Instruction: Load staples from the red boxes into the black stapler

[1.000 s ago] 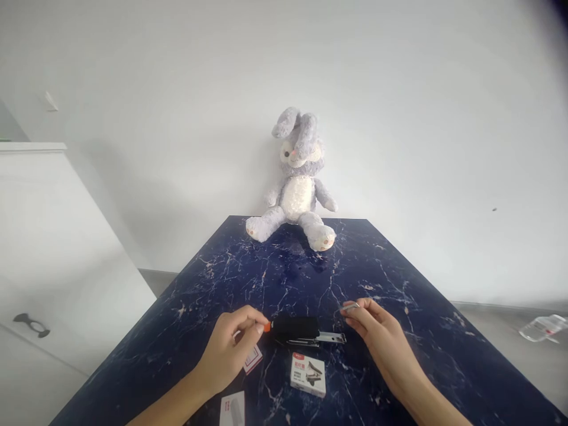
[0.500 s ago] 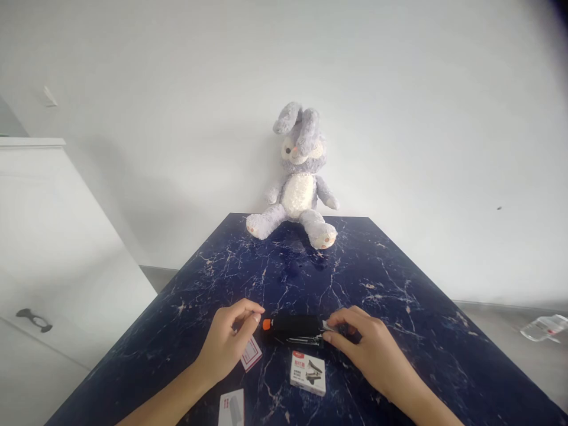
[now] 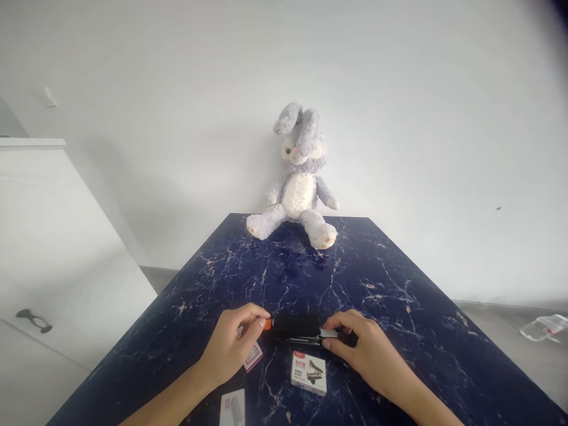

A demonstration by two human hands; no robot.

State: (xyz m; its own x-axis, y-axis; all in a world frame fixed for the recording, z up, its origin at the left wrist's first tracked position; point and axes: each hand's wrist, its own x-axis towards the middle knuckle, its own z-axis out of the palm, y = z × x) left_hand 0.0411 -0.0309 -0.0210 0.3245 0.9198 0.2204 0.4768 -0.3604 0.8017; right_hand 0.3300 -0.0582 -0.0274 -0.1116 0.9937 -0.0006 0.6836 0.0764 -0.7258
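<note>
A black stapler lies crosswise at the near part of the table, with an orange end on its left and a thin metal strip along its near side. My left hand is closed in a pinch at the orange end, thumb and forefinger touching it. At the stapler's other end, my right hand has thumb and forefinger around a small silver-white piece. Whether this piece is part of the stapler, I cannot tell. Just below lies a white box picturing a staple remover.
A red-and-white box is partly behind my left hand. Another white box lies at the bottom edge. A plush rabbit sits against the wall at the far end of the blue marbled table. A white cabinet stands left.
My left hand has moved slightly right, its fingertips now on the orange end. More of the silver-white piece shows between my right fingers, whose thumb has shifted a little downward.
</note>
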